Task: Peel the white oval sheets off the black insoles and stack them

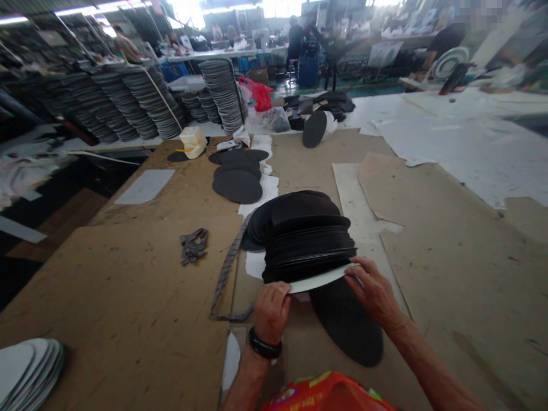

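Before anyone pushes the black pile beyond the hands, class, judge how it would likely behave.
The black pile would probably shear and spread, since its many thin layers already fan out at the left. One layer alone may flex slightly, looking so thin; the thick whole may feel heavy.

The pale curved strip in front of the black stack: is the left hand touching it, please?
Touching. The head view shows the left hand with its fingers closed on the left end of the pale curved strip.

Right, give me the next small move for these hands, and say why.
I'd probably lower the pale strip toward the dark oval: left hand and right hand hold its ends, and the oval shows just on its near side.
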A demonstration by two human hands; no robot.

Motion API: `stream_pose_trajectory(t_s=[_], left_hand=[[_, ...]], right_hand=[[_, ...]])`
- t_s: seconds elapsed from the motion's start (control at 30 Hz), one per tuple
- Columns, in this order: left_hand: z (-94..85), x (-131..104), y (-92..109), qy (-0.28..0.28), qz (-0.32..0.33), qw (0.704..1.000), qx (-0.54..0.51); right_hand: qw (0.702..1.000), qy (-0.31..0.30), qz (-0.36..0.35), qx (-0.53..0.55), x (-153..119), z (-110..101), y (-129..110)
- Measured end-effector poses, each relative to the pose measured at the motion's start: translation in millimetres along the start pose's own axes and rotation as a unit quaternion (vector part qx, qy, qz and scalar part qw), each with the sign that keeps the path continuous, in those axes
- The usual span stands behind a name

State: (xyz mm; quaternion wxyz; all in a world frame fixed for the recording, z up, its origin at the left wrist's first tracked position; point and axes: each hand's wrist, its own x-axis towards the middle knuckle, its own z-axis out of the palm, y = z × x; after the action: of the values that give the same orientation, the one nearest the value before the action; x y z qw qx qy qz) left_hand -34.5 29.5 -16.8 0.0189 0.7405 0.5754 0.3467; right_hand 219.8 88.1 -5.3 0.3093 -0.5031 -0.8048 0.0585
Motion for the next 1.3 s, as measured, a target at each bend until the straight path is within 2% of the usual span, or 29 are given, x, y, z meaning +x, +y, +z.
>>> stream_pose_trajectory(t_s=[0.1,0.2,0.27,0.4,0.53,0.73,1.07,1.17,1.3], left_hand=[[-0.5,11,11,-0.066,0.013,0.998,0.001],[2.7,22,24,-0.14,0.024,0.989,0.035],[5.6,27,31,-0.16,0.041,0.984,0.061],[8.6,29,34,-0.158,0.063,0.982,0.079],[7.9,25,32,-0.153,0.057,0.984,0.076],[9.9,23,34,-0.142,0.049,0.986,0.069],[11.2,20,30,-0.117,0.038,0.992,0.032],[11.0,19,29,-0.094,0.042,0.994,0.036],[9.6,17,29,-0.098,0.047,0.993,0.052]], right_hand=[[1.0,-0.006,-0.01,0.001,-2,-4,-4],[0.997,-0.063,-0.021,0.031,-2,-11,-6],[0.997,-0.063,0.001,0.044,2,-14,-7],[1.0,0.014,0.023,-0.001,12,-9,-5],[0.999,-0.011,-0.004,-0.044,19,-2,-4],[0.998,-0.016,-0.027,-0.054,16,-4,-1],[0.999,-0.025,-0.02,-0.017,12,-5,2],[0.997,-0.078,-0.013,0.016,17,-11,4],[0.981,-0.176,0.001,0.078,26,-22,11]])
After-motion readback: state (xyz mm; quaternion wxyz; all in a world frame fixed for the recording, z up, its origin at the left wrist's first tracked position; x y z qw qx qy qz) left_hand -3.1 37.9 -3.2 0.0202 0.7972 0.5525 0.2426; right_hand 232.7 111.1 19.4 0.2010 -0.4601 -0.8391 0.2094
